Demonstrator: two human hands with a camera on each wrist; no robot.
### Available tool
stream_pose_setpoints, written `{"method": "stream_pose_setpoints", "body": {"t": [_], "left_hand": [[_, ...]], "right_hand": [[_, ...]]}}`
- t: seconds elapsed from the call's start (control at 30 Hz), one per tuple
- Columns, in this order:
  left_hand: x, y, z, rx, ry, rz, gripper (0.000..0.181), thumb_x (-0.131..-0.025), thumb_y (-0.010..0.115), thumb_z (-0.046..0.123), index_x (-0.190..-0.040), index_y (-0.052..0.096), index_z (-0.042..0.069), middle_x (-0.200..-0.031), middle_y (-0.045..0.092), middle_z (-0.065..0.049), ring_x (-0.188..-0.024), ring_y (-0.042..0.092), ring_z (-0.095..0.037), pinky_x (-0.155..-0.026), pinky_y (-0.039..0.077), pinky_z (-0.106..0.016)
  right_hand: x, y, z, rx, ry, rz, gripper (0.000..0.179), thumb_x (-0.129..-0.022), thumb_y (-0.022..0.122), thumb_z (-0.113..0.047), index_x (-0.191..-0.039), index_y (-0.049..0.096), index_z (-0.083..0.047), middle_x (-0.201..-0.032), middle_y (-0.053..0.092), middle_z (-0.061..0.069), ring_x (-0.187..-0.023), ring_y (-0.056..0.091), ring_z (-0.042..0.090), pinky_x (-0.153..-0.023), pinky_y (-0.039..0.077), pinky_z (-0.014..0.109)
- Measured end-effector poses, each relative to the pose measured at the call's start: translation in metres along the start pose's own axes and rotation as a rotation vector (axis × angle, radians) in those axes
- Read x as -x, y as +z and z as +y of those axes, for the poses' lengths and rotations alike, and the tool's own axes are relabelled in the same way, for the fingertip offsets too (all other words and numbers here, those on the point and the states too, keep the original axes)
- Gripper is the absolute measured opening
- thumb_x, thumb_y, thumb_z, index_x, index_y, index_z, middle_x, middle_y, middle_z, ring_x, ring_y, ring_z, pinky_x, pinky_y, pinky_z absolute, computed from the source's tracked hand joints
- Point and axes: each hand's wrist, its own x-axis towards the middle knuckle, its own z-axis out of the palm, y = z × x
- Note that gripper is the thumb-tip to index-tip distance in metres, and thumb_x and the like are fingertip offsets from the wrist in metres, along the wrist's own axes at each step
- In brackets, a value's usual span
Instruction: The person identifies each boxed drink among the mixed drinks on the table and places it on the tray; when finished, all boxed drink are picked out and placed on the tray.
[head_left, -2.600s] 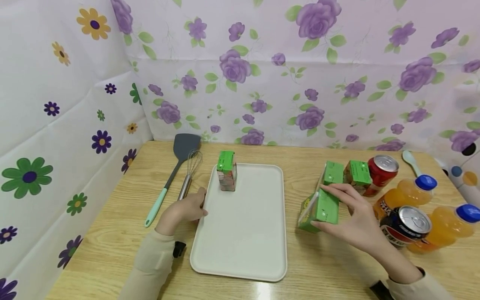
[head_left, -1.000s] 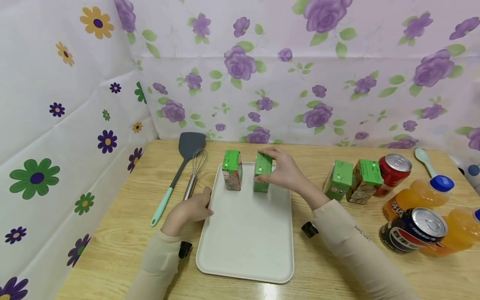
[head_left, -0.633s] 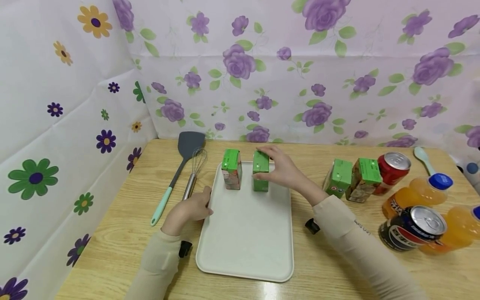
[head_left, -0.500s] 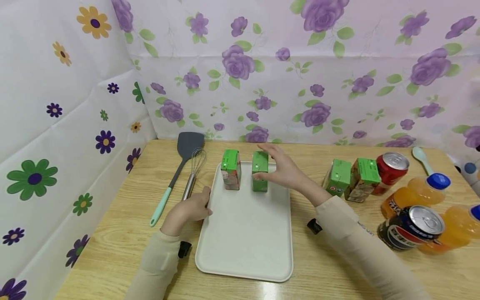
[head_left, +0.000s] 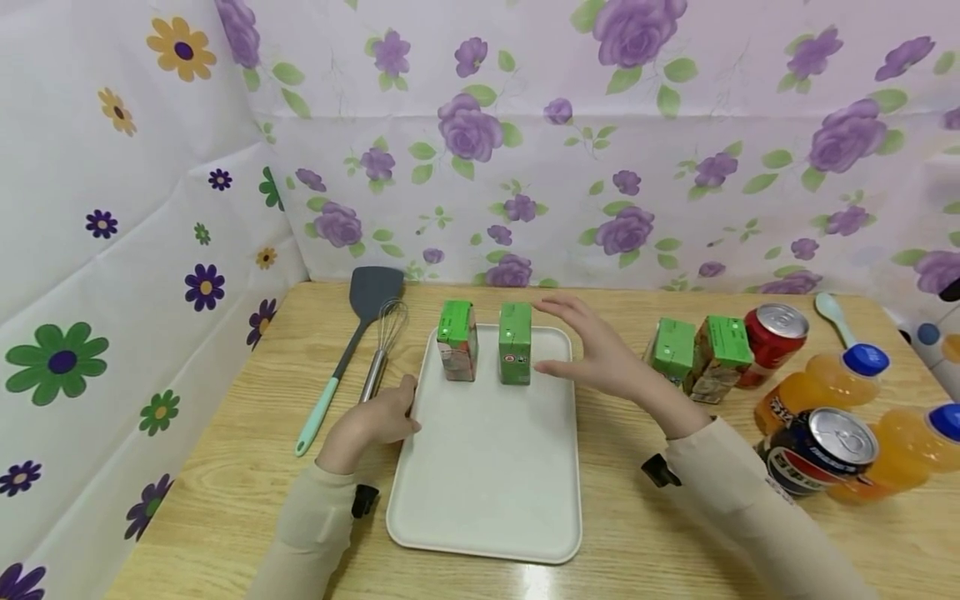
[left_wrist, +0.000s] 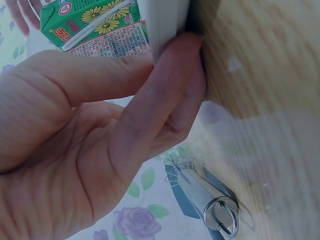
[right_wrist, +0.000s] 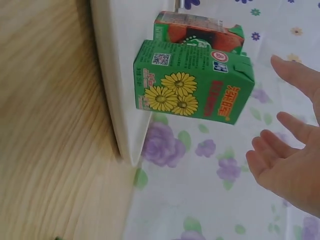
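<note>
Green carton point(head_left: 515, 343) stands (upright) between the hands point(head_left: 372, 418), nearer the right one point(head_left: 600, 357).

Wood-grain table point(head_left: 225, 500) on my feed, white tray point(head_left: 483, 467) central. From the tray: spatula point(head_left: 373, 293), whisk point(head_left: 372, 375) at ten o'clock; two cartons point(head_left: 673, 343), red can point(head_left: 771, 343), spoon point(head_left: 829, 307) past two; black can point(head_left: 813, 458), orange bottles point(head_left: 832, 387) at three.

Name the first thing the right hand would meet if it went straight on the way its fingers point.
Most likely the nearer green carton on the tray; the right hand faces it across a gap. Depth is hard to judge, so part might pass behind it.
</note>
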Motion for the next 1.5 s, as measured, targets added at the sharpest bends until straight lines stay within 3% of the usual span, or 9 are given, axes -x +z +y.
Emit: {"method": "stream_pose_setpoints", "body": {"t": [0.1, 0.23, 0.73, 1.03, 1.2, 1.3, 1.5], "left_hand": [[0.001, 0.0, 0.0, 0.008, -0.001, -0.004, 0.06, -0.088, 0.059, 0.002, -0.136, 0.025, -0.011, -0.09, 0.06, -0.018, -0.057, 0.05, -0.017, -0.051, 0.04, -0.027], [0.0, -0.002, 0.001, 0.002, 0.002, -0.012, 0.058, -0.089, 0.059, 0.002, -0.135, 0.025, -0.012, -0.102, 0.059, -0.024, -0.062, 0.052, -0.018, -0.054, 0.042, -0.028], [-0.001, -0.002, 0.001, -0.009, 0.004, -0.007, 0.059, -0.088, 0.06, 0.002, -0.134, 0.026, -0.013, -0.115, 0.056, -0.032, -0.076, 0.057, -0.021, -0.063, 0.047, -0.031], [-0.003, -0.001, 0.0, -0.005, -0.007, -0.019, 0.062, -0.089, 0.059, 0.003, -0.136, 0.023, -0.013, -0.113, 0.056, -0.029, -0.068, 0.055, -0.019, -0.057, 0.044, -0.029], [-0.003, -0.001, 0.0, 0.006, -0.015, -0.02, 0.061, -0.089, 0.059, 0.003, -0.136, 0.024, -0.012, -0.102, 0.059, -0.024, -0.062, 0.053, -0.018, -0.054, 0.042, -0.028], [-0.002, -0.001, 0.0, 0.016, -0.021, -0.016, 0.06, -0.089, 0.059, 0.002, -0.136, 0.024, -0.011, -0.095, 0.059, -0.02, -0.059, 0.051, -0.018, -0.053, 0.041, -0.027], [0.0, -0.001, 0.001, 0.018, -0.022, -0.004, 0.06, -0.088, 0.059, 0.002, -0.136, 0.025, -0.01, -0.09, 0.06, -0.018, -0.058, 0.052, -0.018, -0.052, 0.04, -0.027]], "right_hand": [[0.013, -0.002, 0.0, -0.037, 0.009, 0.024, 0.072, -0.079, 0.076, -0.022, -0.141, 0.04, -0.014, -0.145, 0.034, 0.007, -0.134, 0.031, 0.029, -0.104, 0.029, 0.054], [0.031, -0.004, 0.0, -0.069, 0.023, 0.065, 0.069, -0.079, 0.075, -0.025, -0.139, 0.043, -0.021, -0.144, 0.037, 0.006, -0.133, 0.032, 0.029, -0.102, 0.029, 0.056], [0.076, -0.046, -0.004, 0.165, 0.073, 0.124, 0.066, -0.08, 0.075, -0.023, -0.138, 0.045, -0.013, -0.14, 0.041, 0.012, -0.125, 0.041, 0.036, -0.091, 0.038, 0.058], [0.087, -0.059, 0.008, 0.263, 0.186, 0.177, 0.069, -0.078, 0.076, -0.02, -0.137, 0.044, -0.007, -0.139, 0.039, 0.018, -0.121, 0.042, 0.041, -0.089, 0.039, 0.059], [0.09, -0.063, 0.017, 0.31, 0.232, 0.195, 0.071, -0.08, 0.075, -0.022, -0.139, 0.04, -0.005, -0.138, 0.036, 0.024, -0.116, 0.043, 0.047, -0.085, 0.039, 0.061], [0.089, -0.066, 0.023, 0.315, 0.273, 0.175, 0.075, -0.08, 0.074, -0.026, -0.142, 0.037, -0.004, -0.14, 0.032, 0.027, -0.117, 0.04, 0.05, -0.086, 0.037, 0.064], [0.085, -0.067, 0.035, 0.316, 0.359, 0.03, 0.087, -0.085, 0.068, -0.038, -0.147, 0.02, 0.002, -0.146, 0.018, 0.031, -0.125, 0.027, 0.053, -0.094, 0.029, 0.066]]}}
